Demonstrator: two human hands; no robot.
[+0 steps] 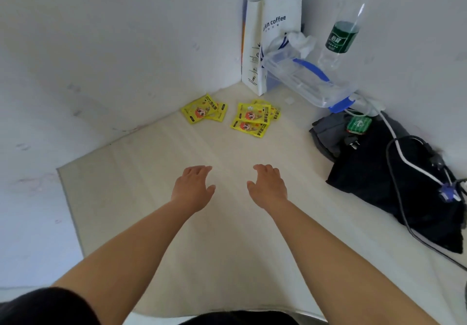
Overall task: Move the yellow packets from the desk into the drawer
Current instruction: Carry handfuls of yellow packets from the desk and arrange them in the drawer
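Nearest me, both forearms reach out over the pale desk (156, 223); left hand (193, 188) and right hand (267, 187) are palm-down, fingers loosely spread, holding nothing; both are above bare desk and well short of the packets.

Farther on, near the back corner, lie the yellow packets in two small heaps; left heap (204, 109) close to the wall, right heap (252, 118) just beside it, a strip of desk between them; the packets in each overlap, so I cannot count them exactly.

Behind them stand a white bag (271, 34), a clear box (303, 79) and a bottle (346, 29); to the right, a dark cloth (374, 173) with cables across it.

No drawer is in view; I judge the step in hand is the reach for the first pickup.

Plan: one hand per heap; press flat and slide each heap together before pinching, since thin overlapping foil will fan out; keep the right hand clear of the box; locate the drawer before lifting.
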